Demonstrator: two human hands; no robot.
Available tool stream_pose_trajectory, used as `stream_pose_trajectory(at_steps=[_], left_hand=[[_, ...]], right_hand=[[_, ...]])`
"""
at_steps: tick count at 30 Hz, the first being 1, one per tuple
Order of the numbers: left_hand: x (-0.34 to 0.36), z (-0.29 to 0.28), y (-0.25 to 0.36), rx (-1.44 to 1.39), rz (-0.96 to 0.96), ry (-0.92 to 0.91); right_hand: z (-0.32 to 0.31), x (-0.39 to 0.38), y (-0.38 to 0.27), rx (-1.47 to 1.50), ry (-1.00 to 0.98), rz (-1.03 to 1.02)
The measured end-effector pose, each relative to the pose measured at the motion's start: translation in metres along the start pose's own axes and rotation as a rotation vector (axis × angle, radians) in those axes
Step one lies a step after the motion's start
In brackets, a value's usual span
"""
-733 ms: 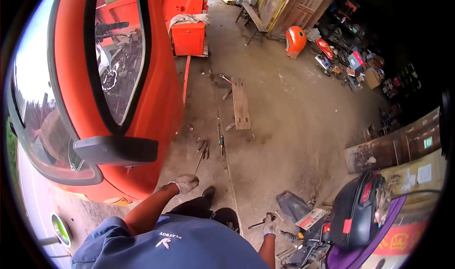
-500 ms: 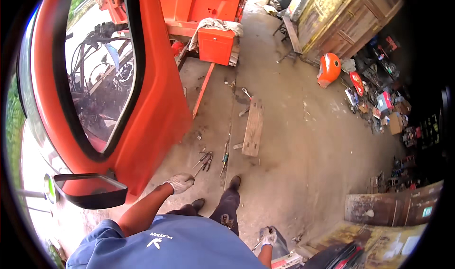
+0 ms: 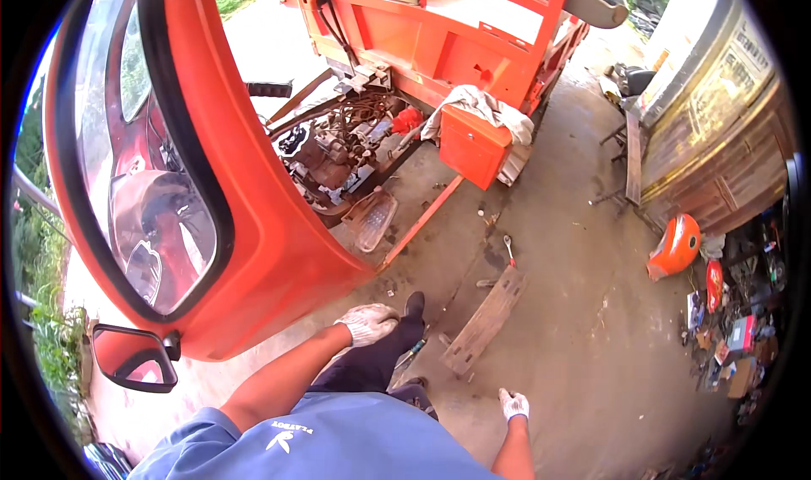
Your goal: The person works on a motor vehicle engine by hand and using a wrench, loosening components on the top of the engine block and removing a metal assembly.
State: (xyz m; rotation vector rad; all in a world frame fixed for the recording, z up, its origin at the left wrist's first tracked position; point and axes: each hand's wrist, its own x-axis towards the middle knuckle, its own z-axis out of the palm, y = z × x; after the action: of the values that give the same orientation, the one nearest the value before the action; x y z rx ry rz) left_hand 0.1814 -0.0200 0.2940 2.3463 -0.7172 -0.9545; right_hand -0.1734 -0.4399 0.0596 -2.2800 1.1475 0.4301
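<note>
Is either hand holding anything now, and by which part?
No held thing shows in the left hand or the right hand; whether either one conceals something cannot be told.

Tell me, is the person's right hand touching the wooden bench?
Apart. The head view shows a strip of floor between the gloved right hand and the wooden bench.

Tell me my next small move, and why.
Perhaps step carefully around the wooden bench: it stands ahead of your gloved right hand, close to your forward boot, and a metal tool shows at its far end.
</note>
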Motion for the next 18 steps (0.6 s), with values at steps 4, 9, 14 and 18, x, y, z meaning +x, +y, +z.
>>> stream_pose_trajectory(at_steps=[4, 9, 14, 18], left_hand=[[0.086, -0.011, -0.014, -0.058, -0.009, 0.006], [0.216, -0.024, -0.051, -0.191, -0.142, 0.06], [0.287, -0.041, -0.071, -0.328, -0.243, 0.141], [0.304, -0.058, -0.098, -0.395, -0.336, 0.142]], right_hand=[[-0.024, 0.134, -0.045, -0.159, -0.093, -0.137], [-0.043, 0.282, -0.139, -0.506, -0.211, -0.331], [-0.053, 0.372, -0.274, -0.784, -0.435, -0.392], [-0.012, 0.478, -0.319, -0.856, -0.547, -0.508]])
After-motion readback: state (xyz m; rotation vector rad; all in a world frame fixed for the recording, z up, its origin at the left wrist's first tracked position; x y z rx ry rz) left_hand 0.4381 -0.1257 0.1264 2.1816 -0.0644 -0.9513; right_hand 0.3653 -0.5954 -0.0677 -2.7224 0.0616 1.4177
